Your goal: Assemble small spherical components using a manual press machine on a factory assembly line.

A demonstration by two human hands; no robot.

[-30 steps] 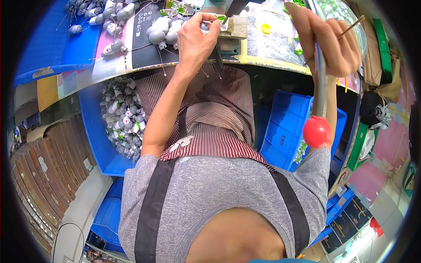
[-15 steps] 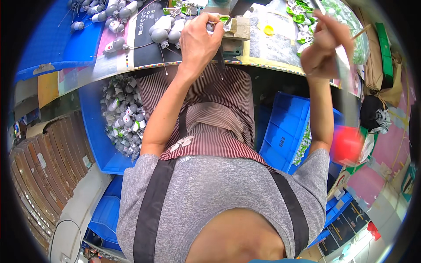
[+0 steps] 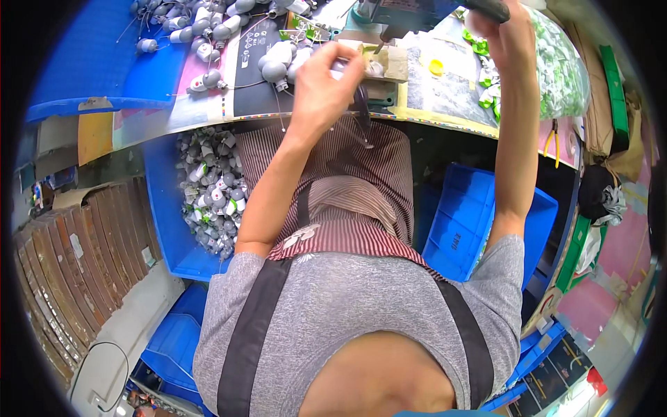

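My left hand is at a small fixture block by the table's front edge, thumb and fingers pinched on a white and grey part that they mostly hide. Above the block is a teal machine, its dark pointed tip aimed down at the block. Fingers curled, my right hand is at the top edge of the view, around the black handle beside the machine. White and grey bulb-shaped parts with thin wires lie just left of my left hand, near several green and white pieces.
More bulb parts lie at the back left beside a blue bin. A blue crate of parts stands below on the left, another crate on the right. A clear bag of green-white pieces, a yellow cap and yellow-handled pliers are on the right.
My right hand has moved up and away to the black handle. The teal machine shows more over the fixture. A blurred red thing and bar on the right are gone from view.
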